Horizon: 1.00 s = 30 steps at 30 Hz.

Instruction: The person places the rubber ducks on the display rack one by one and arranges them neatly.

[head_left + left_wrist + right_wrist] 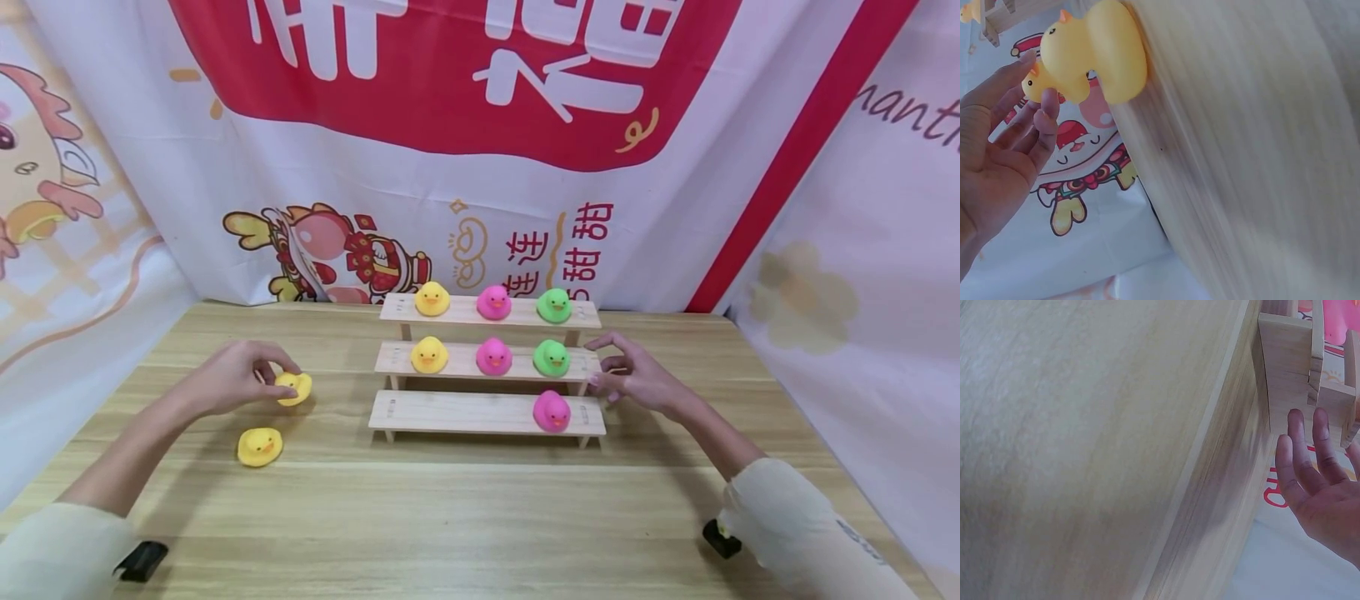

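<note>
My left hand (243, 377) pinches a yellow rubber duck (295, 388) between thumb and fingers, to the left of a three-step wooden stand (457, 412). Nearer to me, a second yellow duck (259, 447) sits on the table; in the left wrist view this duck (1107, 53) looms large in front of the held one (1038, 84). At the stand's right end is my right hand (637, 375), its fingertips right at the edge of the middle step. The right wrist view shows its fingers (1297, 440) loosely extended beside the stand's end, holding nothing.
Top and middle steps each carry a yellow duck (429, 356), a pink duck (494, 357) and a green duck (552, 358). On the bottom step's right sits another pink duck (552, 412). A printed cloth (352, 167) hangs behind the wooden table (450, 517).
</note>
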{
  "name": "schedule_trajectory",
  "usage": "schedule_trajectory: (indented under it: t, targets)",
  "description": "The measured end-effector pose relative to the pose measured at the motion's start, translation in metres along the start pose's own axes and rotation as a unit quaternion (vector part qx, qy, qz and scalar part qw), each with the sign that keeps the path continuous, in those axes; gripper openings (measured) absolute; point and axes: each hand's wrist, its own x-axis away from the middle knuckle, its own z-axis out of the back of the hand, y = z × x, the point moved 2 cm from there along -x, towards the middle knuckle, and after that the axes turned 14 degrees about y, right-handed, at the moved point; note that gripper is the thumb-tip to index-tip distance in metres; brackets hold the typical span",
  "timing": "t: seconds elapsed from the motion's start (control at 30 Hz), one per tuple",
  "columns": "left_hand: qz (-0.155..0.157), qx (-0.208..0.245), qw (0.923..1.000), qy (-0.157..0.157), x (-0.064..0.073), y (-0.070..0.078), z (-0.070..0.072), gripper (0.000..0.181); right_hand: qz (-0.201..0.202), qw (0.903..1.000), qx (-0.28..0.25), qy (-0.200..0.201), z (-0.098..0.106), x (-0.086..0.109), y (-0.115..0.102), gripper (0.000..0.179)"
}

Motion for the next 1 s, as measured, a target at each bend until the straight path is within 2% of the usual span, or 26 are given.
schedule_trajectory:
  t: [0.43, 0.73, 1.0]
  targets:
    - [-0.023, 0.045, 0.9986, -0.015, -0.011, 0.028, -0.008, 0.028, 0.002, 1.0, 0.0, 0.0, 0.0, 0.001, 0.001, 0.05]
    - [-0.011, 0.077, 0.9968, -0.017, -0.017, 0.048, -0.013, 0.029, 0.001, 1.0, 0.002, 0.001, 0.0, 0.001, 0.001, 0.05]
    - [-0.035, 0.099, 0.9939, -0.032, -0.02, 0.059, -0.017, 0.028, 0.002, 1.0, 0.002, 0.0, 0.001, 0.0, 0.001, 0.05]
